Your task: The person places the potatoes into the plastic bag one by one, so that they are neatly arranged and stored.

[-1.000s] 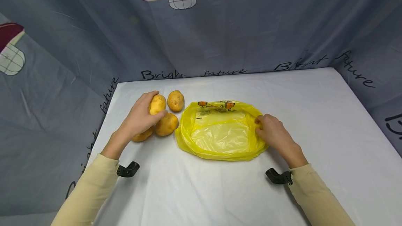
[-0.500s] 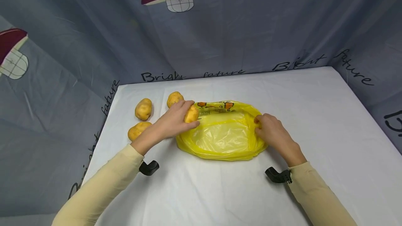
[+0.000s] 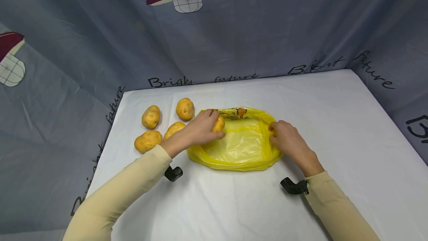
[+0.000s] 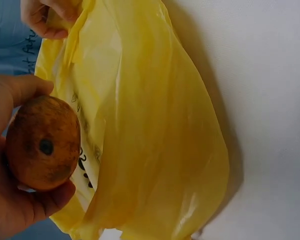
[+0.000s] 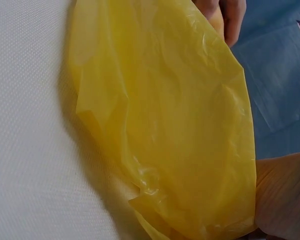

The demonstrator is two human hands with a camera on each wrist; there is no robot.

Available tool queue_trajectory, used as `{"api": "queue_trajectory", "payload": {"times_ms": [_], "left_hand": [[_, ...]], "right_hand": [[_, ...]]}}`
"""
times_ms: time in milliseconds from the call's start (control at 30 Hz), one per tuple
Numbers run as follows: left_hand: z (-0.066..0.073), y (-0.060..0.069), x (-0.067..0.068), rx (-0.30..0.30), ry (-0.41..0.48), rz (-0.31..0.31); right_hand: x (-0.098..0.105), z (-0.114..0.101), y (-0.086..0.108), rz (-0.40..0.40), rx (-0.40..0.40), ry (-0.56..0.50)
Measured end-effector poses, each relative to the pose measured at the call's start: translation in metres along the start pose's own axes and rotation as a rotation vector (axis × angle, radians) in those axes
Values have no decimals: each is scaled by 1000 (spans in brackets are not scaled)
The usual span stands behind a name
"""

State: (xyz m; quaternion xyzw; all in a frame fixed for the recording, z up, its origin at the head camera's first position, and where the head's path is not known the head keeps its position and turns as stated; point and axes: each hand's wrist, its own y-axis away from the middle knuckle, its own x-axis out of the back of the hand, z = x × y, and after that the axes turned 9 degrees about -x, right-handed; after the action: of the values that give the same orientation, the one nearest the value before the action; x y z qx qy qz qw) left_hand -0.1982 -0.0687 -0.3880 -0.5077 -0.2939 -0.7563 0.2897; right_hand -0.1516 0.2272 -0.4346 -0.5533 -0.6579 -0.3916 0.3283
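Note:
A yellow plastic bag point(image 3: 230, 165) lies on the white table with its mouth spread open upward. Over the left part of that mouth, my left hand point(image 3: 199, 127) holds a potato point(image 3: 219, 124) between thumb and fingers. Seen from the left wrist, this potato point(image 4: 42, 145) has a dark spot on its side. At the opposite rim, my right hand point(image 3: 288, 140) pinches the bag's right edge with curled fingers. In the right wrist view the bag's yellow side point(image 5: 165, 120) covers most of that hand.
Several more potatoes rest left of the bag: one at the back point(image 3: 185, 109), one further left point(image 3: 151, 116), one nearer the front point(image 3: 147, 141). Another potato point(image 3: 174, 129) is partly behind my left hand. A grey curtain point(image 3: 260, 29) hangs beyond the table's far edge.
My left hand has lifted a potato from the group on the left and carried it right, over the bag's mouth. The right hand has stayed at the bag's right edge.

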Motion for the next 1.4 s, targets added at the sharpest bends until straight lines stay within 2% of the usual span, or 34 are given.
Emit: {"api": "queue_trajectory", "payload": {"times_ms": [167, 367, 600, 867, 1100, 1400], "left_hand": [[5, -9, -2, 53, -48, -18], [4, -19, -8, 120, -83, -24], [0, -21, -15, 149, -86, -29], [-4, -26, -22, 186, -89, 0], [-8, -29, -31, 204, -44, 14], [-3, -27, -30, 223, -38, 14]], "right_hand": [[0, 0, 1, 3, -4, -4], [-2, 0, 1, -1, -5, -1], [-3, -3, 1, -5, -13, 5], [-4, -3, 2, 2, 4, 13], [-5, -4, 3, 14, 25, 12], [-4, -3, 4, 14, 23, 18]]}}
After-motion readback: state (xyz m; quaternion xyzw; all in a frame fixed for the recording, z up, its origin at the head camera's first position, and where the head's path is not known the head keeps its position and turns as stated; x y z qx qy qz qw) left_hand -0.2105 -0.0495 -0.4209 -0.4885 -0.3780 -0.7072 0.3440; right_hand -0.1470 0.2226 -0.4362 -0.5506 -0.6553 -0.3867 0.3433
